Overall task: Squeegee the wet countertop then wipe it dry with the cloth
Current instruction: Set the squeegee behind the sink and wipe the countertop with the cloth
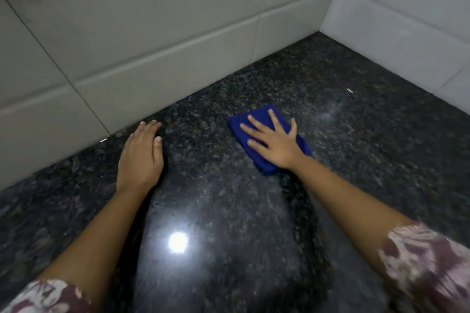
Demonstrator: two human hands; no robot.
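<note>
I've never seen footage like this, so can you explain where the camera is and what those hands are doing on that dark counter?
No machine here: these are a person's two bare hands, filmed by one wide-angle camera worn on the head, looking forward and down. The surface is a dark speckled countertop meeting white tiled walls in a corner. The right hand lies flat, fingers spread, pressing a folded blue cloth onto it. The left hand rests palm-down on the stone near the wall, holding nothing. The bright spot is a reflected light.

A pale tiled back wall point(152, 20) meets a tiled side wall point(407, 20) at a corner.
</note>
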